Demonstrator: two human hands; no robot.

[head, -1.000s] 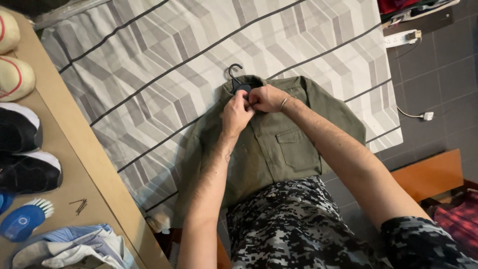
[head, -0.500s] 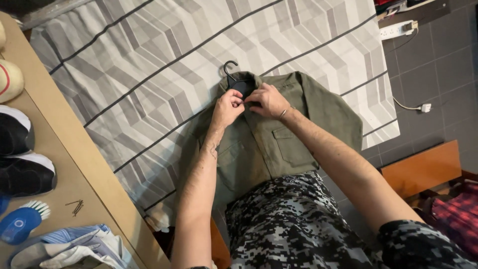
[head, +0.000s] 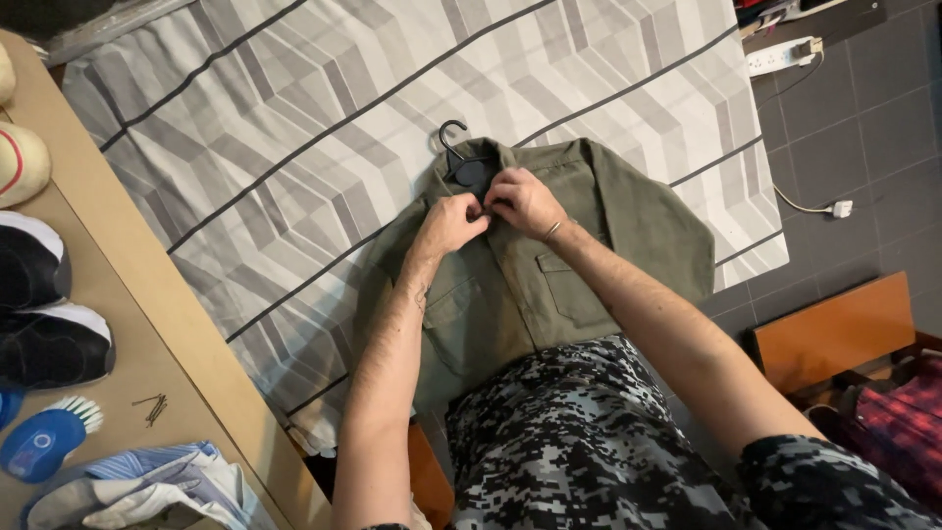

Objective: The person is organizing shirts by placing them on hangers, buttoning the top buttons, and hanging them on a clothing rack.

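The green shirt (head: 530,285) lies flat on a black hanger (head: 461,162). The left hand (head: 449,224) and right hand (head: 525,201) pinch its front together. Under it is a striped grey sheet (head: 294,147). At 9 o'clock, black shoes (head: 44,314) sit on a shelf (head: 147,334).

Shirt (head: 549,275) on hanger (head: 461,162), atop bed (head: 294,128); shelf (head: 128,324) left.

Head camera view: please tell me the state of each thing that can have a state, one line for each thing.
Olive shirt: lying flat on the striped bed cover, on a black hanger, front closed below the collar.
Left hand: pinching the shirt front near the collar.
Right hand: pinching the same spot.
Power strip: on the floor, something plugged in.
White plug: loose on the floor.
Blue brush: lying on the shelf.
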